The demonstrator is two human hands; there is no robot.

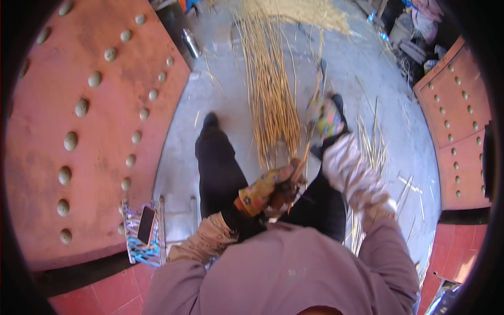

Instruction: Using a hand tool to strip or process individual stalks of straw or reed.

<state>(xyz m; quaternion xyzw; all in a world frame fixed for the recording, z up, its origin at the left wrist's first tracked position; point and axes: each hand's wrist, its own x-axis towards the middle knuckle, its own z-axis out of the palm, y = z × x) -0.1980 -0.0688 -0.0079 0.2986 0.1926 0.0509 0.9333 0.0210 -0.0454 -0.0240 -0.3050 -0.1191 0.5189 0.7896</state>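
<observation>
My left hand (273, 190), in a flowered glove whose fingers look dark and worn, is closed around a thin brown stalk (306, 152) in front of my lap. The stalk slants up and away past my right hand (326, 119). That hand, in a brighter flowered glove and smeared by motion, is closed over my right knee. A narrow grey knife-like blade (323, 71) juts out from it, alongside the stalk; the handle is hidden. Between my legs, a bundle of long tan stalks (273, 100) lies on the grey floor, its near ends just beyond my left hand.
A low stool with woven straps (143, 255) at my left bears a phone (146, 224). Large reddish studded panels (100, 126) stand at left and right. Loose stalks (374, 142) litter the floor at right. A metal bottle (191, 43) and a straw-coloured heap (310, 13) lie farther off.
</observation>
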